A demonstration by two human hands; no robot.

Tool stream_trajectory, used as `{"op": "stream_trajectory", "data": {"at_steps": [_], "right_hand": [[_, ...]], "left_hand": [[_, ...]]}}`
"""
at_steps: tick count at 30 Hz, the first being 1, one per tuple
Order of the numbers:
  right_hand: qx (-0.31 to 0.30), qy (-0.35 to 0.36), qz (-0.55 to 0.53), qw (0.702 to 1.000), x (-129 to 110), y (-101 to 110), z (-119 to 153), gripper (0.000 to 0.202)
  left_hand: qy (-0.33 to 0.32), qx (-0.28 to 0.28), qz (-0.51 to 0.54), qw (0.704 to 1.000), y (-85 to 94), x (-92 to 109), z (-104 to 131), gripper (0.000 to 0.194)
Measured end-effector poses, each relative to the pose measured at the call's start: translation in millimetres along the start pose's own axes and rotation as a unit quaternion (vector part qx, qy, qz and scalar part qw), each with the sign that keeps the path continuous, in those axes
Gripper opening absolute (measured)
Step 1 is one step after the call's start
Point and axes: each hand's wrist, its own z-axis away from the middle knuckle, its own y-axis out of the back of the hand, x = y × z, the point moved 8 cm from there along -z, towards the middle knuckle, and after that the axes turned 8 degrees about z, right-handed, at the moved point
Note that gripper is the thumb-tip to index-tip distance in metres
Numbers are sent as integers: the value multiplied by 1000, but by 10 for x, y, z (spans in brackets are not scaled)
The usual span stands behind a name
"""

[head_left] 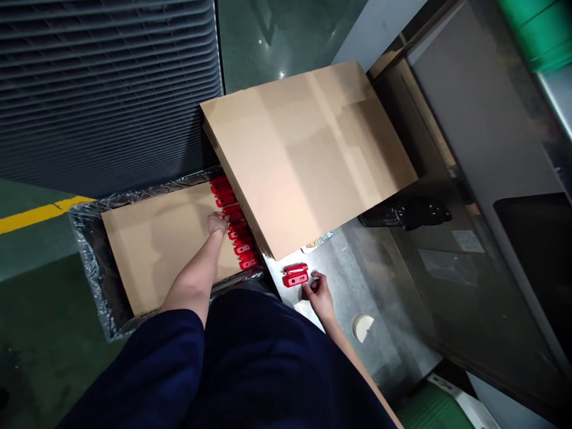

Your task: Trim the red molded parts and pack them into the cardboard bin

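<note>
My left hand (217, 223) reaches into a plastic-lined box (84, 238), its curled fingers at a row of red plastic parts (243, 247). Its fingertips meet one of the red parts (232, 213) near the middle of the row. The row lies along the right edge of a cardboard sheet (165, 238) inside the box. On the metal table (344, 274), my right hand (319, 293) is beside another red part (295, 280). The thumb and forefinger are apart, with a fingertip at the part's lower right corner.
A stack of cardboard sheets (308, 155) juts over the box's right side. Black cylindrical object (402, 214), round cream-coloured piece (363, 328) and a printed card (318, 241) lie on the table. Dark ribbed stacks (107, 89) rise behind the box; a machine panel (447, 256) stands right.
</note>
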Motion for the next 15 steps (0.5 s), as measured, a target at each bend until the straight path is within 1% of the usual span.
{"op": "stream_trajectory", "data": {"at_steps": [8, 15], "right_hand": [[3, -2, -2, 1000, -39, 20, 15, 59], [1, 0, -5, 1000, -31, 12, 13, 61]], "left_hand": [[-8, 8, -7, 1000, 26, -41, 87, 25], [-18, 19, 1, 1000, 54, -26, 127, 27]]}}
